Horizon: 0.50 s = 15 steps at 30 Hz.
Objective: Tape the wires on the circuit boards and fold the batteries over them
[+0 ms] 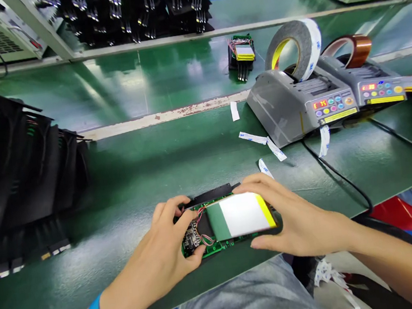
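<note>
Circuit board point(192, 237) in grip of left hand point(165, 247) and right hand point(298, 216), tape strips point(252, 138) beyond.

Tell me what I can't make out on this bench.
Head view, throughout:
- Middle of the board: covered by the silver pack.
- Its right end: hidden by the pack and right hand.
- Black panels: cut off by the left edge.
- Grey roll, bottom: behind its dispenser.
- Tape strips, finer print: too small.
</note>
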### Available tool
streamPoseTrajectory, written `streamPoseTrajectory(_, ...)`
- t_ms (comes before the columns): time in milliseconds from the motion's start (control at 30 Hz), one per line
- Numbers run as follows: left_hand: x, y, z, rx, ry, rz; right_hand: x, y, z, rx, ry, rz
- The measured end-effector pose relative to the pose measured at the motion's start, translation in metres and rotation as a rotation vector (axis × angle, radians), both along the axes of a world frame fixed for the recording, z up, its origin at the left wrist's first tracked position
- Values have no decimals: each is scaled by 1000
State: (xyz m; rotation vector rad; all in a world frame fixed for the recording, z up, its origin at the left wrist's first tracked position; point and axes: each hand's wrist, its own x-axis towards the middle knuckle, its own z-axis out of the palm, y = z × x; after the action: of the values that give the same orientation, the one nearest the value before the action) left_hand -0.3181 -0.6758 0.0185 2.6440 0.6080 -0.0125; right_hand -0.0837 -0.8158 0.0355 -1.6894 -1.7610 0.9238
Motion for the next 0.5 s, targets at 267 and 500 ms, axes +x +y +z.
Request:
streamPoseTrajectory(267,-4,3,-9,-153,-34,51,8,1,-24,172,-200,168)
streamPoseTrajectory(500,-2,4,-19,-275,-58,10,2,4,-42,375,-104,140)
